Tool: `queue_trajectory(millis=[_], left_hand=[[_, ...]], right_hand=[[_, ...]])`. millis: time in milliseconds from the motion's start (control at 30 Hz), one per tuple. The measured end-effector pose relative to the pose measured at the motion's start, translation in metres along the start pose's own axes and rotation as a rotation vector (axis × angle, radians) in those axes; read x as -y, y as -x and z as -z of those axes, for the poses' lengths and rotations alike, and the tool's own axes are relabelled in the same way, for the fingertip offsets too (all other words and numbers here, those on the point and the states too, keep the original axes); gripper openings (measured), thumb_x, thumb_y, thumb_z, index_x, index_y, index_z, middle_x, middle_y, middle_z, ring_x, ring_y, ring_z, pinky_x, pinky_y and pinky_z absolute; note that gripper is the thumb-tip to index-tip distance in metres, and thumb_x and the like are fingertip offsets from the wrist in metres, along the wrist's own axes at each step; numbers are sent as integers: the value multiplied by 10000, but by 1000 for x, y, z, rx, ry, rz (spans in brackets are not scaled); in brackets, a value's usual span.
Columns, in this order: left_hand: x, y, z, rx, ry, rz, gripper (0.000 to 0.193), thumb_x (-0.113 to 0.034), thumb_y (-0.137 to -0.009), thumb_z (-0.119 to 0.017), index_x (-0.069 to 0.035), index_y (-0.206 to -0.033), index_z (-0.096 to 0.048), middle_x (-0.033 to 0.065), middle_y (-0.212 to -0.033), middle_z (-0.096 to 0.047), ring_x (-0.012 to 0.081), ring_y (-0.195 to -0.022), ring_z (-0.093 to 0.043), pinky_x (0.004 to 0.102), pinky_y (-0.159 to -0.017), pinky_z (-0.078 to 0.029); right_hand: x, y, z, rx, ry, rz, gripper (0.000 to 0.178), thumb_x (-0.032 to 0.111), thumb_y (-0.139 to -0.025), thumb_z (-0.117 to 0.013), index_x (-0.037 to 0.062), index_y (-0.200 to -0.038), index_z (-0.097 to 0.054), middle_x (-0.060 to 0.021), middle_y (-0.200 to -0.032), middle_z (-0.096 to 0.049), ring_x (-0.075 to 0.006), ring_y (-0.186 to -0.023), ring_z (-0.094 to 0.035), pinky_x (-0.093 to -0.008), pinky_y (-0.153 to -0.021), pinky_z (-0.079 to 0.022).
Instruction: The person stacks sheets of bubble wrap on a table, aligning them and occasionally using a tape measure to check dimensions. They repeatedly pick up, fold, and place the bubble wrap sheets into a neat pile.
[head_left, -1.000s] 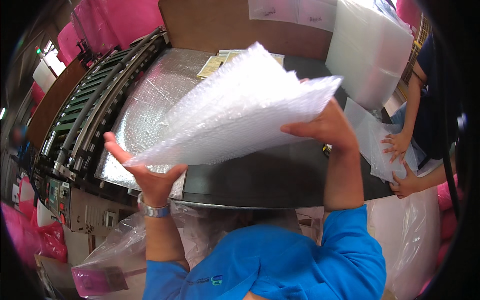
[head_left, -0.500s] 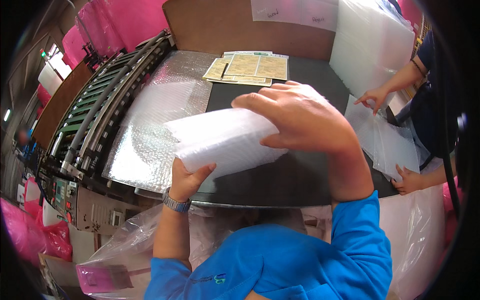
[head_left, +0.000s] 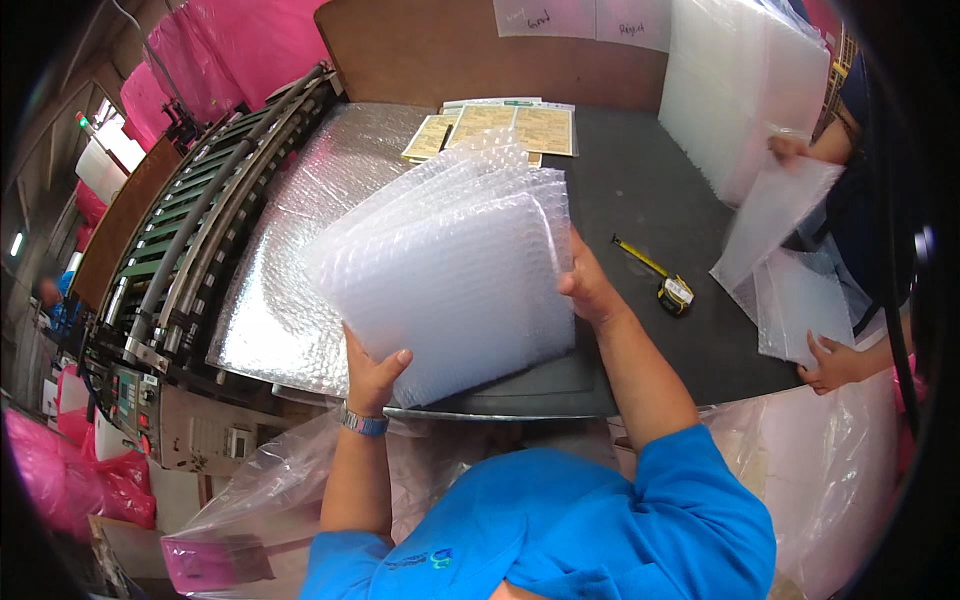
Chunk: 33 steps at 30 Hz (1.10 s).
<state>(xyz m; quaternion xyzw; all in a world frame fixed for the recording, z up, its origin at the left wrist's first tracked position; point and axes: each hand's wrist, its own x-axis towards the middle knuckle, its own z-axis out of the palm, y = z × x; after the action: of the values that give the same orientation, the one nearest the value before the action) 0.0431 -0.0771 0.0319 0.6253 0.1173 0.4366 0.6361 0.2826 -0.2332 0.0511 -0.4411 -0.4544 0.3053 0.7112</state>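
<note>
A stack of clear bubble wrap sheets [head_left: 450, 280] is held up in front of me, its top edges fanned apart. My left hand [head_left: 372, 370] grips its lower left side, thumb on the near face and the other fingers hidden behind. On the right edge, my right hand [head_left: 588, 280] holds the stack with its thumb in front; those fingers are mostly hidden too. Below and behind the stack lies the dark table top [head_left: 640, 350]. A yellow and black tape measure [head_left: 675, 294] rests to the right of my right hand, its blade pulled partly out.
Silvery bubble sheeting [head_left: 290, 270] covers the table's left part, beside a roller machine [head_left: 190, 230]. Printed papers [head_left: 545, 125] and a pen lie at the back. At right, a co-worker's hand [head_left: 830, 362] is on clear sheets [head_left: 800, 300], near a tall stack of sheets [head_left: 740, 100].
My right hand has come down from above the stack to its right edge. The stack now stands more upright, its sheets spread, and the tape measure shows. The co-worker has lifted one sheet.
</note>
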Motion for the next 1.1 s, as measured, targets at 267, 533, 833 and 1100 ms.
queue_trajectory(millis=[267,533,833,1100], left_hand=[[9,2,39,164,-68,94,792,-294,-574,-809,6,-1189,-409,100,-1093,-530,233,-972,-522,361,-850,-421],[7,10,16,103,-334,125,548,-182,-636,-763,5,-1081,-504,99,-994,-571,203,-912,-538,336,-786,-432],[-8,9,11,-202,-418,-154,524,-108,-698,-739,19,-1113,-445,112,-1027,-540,194,-906,-528,314,-789,-429],[-26,20,67,-551,-991,-631,557,-45,-698,-715,28,-1145,-392,149,-1074,-493,232,-964,-509,336,-833,-420]], right_hand=[[-1,6,21,21,15,86,1078,388,-535,-797,42,-1365,-203,-108,-1350,-318,-235,-1268,-270,-350,-1047,-175],[-10,3,4,10,14,-66,808,119,-664,-722,42,-1330,-271,-90,-1286,-396,-209,-1203,-351,-346,-1014,-255],[-34,-20,0,-142,258,-3,684,283,-756,-672,44,-1298,-328,-164,-1203,-468,-247,-1161,-417,-359,-991,-298],[-70,-4,4,1,815,-81,492,250,-765,-629,74,-1195,-469,-151,-1169,-492,-282,-1105,-464,-375,-940,-363]])
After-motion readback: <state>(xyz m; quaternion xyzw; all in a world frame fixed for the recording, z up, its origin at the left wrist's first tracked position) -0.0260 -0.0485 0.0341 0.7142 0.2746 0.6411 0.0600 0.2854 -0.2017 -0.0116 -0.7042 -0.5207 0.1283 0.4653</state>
